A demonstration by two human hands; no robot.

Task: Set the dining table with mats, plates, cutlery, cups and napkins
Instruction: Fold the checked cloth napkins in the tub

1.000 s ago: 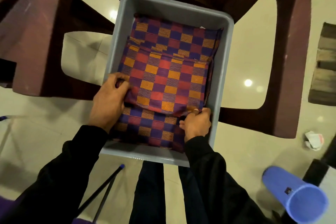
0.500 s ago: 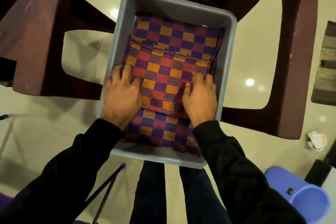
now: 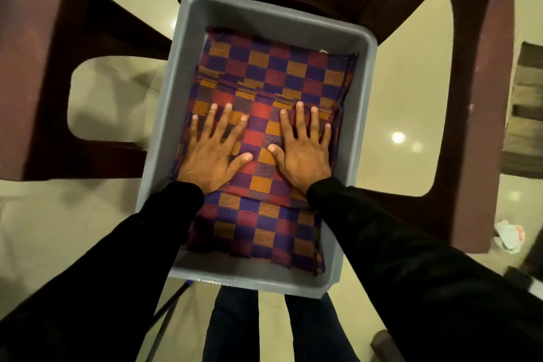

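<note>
— Two layers at least of folded checked mats (image 3: 273,67) lie in the grey tub (image 3: 365,97): a smaller folded piece on top, and a larger one under it that shows past it at the far and near ends.

— And the hands?

— Both lie flat on the top piece. The left hand (image 3: 210,153) is spread toward the tub's left wall, the right hand (image 3: 304,153) toward its right wall, fingers straight and apart, palms down. Neither one grips anything; they only press the cloth.

— So which step is this?

— It looks like the very start of the task, getting the mats out. Nothing of a set table shows here: no plates, cutlery, cups or napkins are in view, and the dining surface itself is out of sight.

— Where does the tub sit?

— On the seat of a dark brown plastic chair (image 3: 482,126), with pale floor tiles (image 3: 411,97) seen through the gaps in the chair's frame. The person stands right at the tub's near edge in black sleeves.

— What does the next move call for?

— Probably curling the fingers under an edge of the stack, since flat palms cannot lift cloth. The walls stand close to the mats on both sides, so the near or far edge seems easier to reach. Soft cloth will sag, so a grip at both ends would likely keep the folds together.
</note>
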